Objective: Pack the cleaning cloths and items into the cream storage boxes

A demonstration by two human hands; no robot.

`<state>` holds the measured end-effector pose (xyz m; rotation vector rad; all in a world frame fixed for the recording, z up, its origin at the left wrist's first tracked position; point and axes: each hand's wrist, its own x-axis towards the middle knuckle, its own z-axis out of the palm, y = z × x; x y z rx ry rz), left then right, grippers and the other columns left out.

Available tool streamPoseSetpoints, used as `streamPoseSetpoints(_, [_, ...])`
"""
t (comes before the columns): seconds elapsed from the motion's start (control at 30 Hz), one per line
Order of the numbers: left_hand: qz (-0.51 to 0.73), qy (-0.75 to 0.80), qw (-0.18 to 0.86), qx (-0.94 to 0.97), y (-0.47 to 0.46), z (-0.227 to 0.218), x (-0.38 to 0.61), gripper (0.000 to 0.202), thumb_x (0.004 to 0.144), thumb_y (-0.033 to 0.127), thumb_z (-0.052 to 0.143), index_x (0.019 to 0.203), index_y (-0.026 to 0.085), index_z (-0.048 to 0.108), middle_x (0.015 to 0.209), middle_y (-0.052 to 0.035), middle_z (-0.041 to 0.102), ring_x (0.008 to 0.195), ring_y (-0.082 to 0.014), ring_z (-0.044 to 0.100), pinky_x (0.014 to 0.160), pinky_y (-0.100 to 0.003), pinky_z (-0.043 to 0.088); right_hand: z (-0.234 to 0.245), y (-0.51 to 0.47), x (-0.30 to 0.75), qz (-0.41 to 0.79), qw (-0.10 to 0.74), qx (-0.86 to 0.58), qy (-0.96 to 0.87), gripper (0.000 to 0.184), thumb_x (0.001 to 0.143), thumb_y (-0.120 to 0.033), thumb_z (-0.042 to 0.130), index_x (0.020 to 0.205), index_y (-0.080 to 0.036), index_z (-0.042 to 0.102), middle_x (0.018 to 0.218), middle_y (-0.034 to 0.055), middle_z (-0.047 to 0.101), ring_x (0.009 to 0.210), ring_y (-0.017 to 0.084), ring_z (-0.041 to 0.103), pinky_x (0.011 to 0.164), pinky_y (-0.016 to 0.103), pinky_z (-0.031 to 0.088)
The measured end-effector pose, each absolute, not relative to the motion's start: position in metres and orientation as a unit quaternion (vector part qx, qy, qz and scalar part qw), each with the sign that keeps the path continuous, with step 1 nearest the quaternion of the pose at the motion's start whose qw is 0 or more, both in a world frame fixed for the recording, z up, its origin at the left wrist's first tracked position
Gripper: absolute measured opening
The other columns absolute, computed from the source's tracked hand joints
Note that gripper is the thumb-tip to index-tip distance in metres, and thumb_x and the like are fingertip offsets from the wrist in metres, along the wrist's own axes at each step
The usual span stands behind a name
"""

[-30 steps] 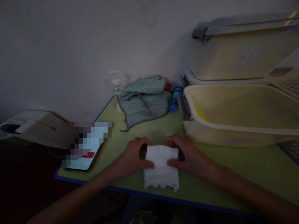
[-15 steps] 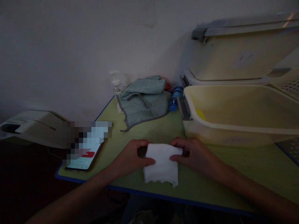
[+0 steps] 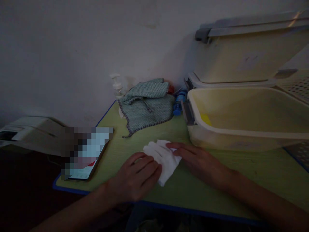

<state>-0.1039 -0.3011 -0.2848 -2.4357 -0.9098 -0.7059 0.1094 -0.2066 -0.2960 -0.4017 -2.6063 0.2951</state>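
Each grip pinched the white cloth [image 3: 162,158], left hand [image 3: 136,175] at eight o'clock, right hand [image 3: 196,158] at three, apparently steadying its folds.

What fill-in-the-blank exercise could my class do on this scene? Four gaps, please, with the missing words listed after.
1. The left hand and right hand both touch the soft crumpled cloth coloured ____.
2. The flat rectangular phone lies nearer the ____ hand.
3. The blue plastic bottle lies ____ the grey-green textured cloth and the large cream plastic box.
4. A small object inside the box is coloured ____.

Missing words: white; left; between; yellow.
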Motion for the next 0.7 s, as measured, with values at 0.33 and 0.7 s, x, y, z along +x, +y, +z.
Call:
streamPoseSetpoints(0.33, [-0.195, -0.367, 0.147, -0.897, -0.319, -0.292, -0.091, 0.034, 0.093, 0.01, 0.027, 0.098, 0.008, 0.06, 0.091, -0.0095, 0.069, 0.086, -0.017, 0.061, 0.08, -0.031, 0.047, -0.302, -0.197, 0.109, 0.024, 0.173, -0.125, -0.977, 0.027, 0.09, -0.012, 0.04, 0.106, -0.013, 0.062, 0.123, 0.0103, 0.058, 0.113, 0.018, 0.055, 0.095, 0.034, 0.048])
streamPoseSetpoints(0.7, [-0.242, -0.408, 0.1, -0.875, -0.299, -0.28, -0.082, 0.025, 0.09, 0.014, 0.038, 0.106, 0.007, 0.057, 0.098, -0.0122, 0.068, 0.093, -0.018, 0.062, 0.081, -0.032, 0.053, -0.305, -0.198, 0.109, 0.05, 0.157, -0.168, -0.972, 0.034, 0.089, -0.006, 0.037, 0.112, -0.012, 0.061, 0.129, 0.0138, 0.052, 0.11, 0.02, 0.057, 0.092, 0.037, 0.05])
